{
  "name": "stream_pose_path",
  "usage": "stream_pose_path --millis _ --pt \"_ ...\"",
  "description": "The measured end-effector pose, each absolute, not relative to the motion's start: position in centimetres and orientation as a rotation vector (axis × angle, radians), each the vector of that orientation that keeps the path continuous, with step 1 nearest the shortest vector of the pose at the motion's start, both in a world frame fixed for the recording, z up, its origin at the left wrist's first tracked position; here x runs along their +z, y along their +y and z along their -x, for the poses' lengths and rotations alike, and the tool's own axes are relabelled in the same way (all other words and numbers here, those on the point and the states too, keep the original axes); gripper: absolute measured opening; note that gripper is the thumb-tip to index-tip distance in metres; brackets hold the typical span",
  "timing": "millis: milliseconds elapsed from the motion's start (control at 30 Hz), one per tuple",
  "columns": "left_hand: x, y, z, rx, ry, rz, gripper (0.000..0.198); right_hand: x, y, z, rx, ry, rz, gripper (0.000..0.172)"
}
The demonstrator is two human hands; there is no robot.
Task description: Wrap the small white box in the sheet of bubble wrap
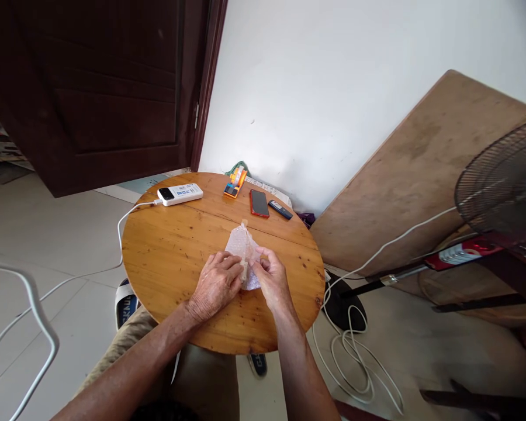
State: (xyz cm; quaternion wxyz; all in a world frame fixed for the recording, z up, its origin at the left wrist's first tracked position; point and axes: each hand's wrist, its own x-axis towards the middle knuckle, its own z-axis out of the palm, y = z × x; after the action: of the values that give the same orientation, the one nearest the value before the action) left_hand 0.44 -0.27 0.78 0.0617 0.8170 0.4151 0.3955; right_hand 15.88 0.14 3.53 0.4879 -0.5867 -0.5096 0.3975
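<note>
Mid-frame on the round table (166, 263): bubble wrap (244, 250) pinched from both sides — left hand (215, 284) gripping its lower left edge, right hand (272, 279) clamping the lower right, likely to keep the flimsy sheet taut. Above, along the table's far rim: power bank (180, 193), orange tape (235, 182), phone (259, 203), remote (280, 209) — parked clear of the hands.

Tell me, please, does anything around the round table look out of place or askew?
Yes: a large wooden tabletop leans tilted against the wall beside the round table, and loose white cable lies coiled on the floor. On the table, both hands hold crumpled bubble wrap; nothing looks spilled.
</note>
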Motion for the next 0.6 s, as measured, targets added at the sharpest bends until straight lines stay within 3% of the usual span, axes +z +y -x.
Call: stream_pose_path --millis 600 --pt "0.8 -0.8 -0.8 1.278 1.25 -2.156 0.032 5.7 -1.2 -14.9 1.084 -1.268 1.431 0.044"
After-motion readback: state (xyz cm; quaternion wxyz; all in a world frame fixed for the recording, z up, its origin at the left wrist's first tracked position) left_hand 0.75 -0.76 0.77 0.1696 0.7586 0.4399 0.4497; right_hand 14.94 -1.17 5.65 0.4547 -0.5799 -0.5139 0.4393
